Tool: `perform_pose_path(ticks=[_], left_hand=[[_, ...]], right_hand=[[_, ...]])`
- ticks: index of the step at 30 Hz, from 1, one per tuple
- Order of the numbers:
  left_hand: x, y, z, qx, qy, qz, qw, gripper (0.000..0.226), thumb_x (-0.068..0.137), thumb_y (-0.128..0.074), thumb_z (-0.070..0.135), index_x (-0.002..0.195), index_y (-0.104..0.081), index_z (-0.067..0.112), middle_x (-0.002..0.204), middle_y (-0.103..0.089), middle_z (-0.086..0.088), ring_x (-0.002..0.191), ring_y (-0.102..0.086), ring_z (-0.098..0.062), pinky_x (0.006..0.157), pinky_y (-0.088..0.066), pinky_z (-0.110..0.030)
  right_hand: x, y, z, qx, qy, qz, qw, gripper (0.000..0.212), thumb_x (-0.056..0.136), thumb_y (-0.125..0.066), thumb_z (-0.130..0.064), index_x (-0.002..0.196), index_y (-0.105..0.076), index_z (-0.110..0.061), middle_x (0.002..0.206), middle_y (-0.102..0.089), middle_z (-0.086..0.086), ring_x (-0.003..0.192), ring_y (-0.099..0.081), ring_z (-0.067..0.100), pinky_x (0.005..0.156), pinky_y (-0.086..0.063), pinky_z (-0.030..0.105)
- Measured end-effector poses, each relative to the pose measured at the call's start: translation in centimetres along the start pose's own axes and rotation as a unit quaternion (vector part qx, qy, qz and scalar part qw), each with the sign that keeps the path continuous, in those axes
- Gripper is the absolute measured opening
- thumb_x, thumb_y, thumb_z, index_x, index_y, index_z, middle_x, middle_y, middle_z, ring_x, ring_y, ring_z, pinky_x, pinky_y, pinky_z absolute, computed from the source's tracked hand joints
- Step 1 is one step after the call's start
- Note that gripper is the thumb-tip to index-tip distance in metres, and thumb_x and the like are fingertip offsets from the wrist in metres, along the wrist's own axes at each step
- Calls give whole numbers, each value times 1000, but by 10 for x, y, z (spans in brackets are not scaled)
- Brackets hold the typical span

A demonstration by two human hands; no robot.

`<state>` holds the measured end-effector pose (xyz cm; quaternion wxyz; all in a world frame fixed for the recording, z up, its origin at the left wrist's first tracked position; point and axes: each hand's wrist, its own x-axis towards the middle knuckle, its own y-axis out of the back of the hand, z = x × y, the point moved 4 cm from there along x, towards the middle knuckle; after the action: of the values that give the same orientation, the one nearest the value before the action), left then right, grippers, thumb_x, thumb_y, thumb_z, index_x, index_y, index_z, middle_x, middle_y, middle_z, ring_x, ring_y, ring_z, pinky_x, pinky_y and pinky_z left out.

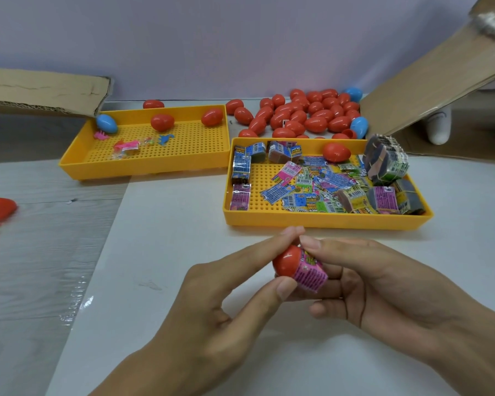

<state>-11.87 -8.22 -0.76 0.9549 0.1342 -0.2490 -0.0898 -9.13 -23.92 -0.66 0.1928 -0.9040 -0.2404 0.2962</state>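
A red plastic egg is held in front of me, just above the white table. A pink printed label sleeve wraps its right end. My left hand pinches the egg's red end between thumb and forefinger. My right hand curls round the sleeved end, forefinger on top and the other fingers beneath it.
A yellow perforated tray of several printed sleeves and one red egg lies just beyond my hands. A second yellow tray at back left holds eggs and small toys. A heap of red and blue eggs lies behind. Cardboard flaps flank both sides.
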Motion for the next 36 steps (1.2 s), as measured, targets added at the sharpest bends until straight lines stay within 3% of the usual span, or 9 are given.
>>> perform_pose_path(ticks=[6,10,21,30,34,36], left_hand=[[2,0,-4,-15,10,21,1000,54,88,-69,25,139,-52,22,132,-64,14,122,-62,-11,102,-49,-29],[2,1,-5,-4,10,21,1000,54,87,-70,26,138,-53,24,130,-65,15,120,-63,-9,101,-49,-27],[0,0,-8,-37,33,12,999,54,85,-70,23,136,-55,32,129,-65,17,121,-62,-9,102,-48,-23],[1,-1,-12,-64,55,-15,996,51,87,-70,20,135,-57,28,132,-65,11,126,-59,-14,106,-46,-31],[1,-2,-10,-69,50,33,996,48,81,-76,24,127,-64,24,120,-72,8,113,-68,-16,97,-53,-31],[1,-2,-10,-74,52,60,994,40,80,-77,25,119,-70,22,112,-75,7,103,-72,-15,91,-57,-30]], right_hand=[[1,1,1,-10,1,11,1000,35,72,-77,-35,101,-79,-16,99,-75,17,77,-75,21,51,-56,25],[1,3,2,-11,-3,9,1000,35,73,-80,-32,98,-78,-9,100,-74,19,78,-75,23,52,-56,24],[1,3,2,-12,-13,22,1000,37,66,-78,-34,93,-79,-9,98,-75,20,76,-75,22,51,-55,23],[0,5,3,-34,9,38,999,32,71,-81,-31,91,-78,-6,98,-74,20,73,-73,18,51,-55,24],[0,4,1,-74,49,63,994,43,62,-85,-38,88,-76,-4,90,-75,16,74,-73,23,48,-53,23],[-1,3,1,-87,65,71,992,39,62,-87,-37,85,-77,-7,84,-76,11,68,-72,18,47,-52,23]])
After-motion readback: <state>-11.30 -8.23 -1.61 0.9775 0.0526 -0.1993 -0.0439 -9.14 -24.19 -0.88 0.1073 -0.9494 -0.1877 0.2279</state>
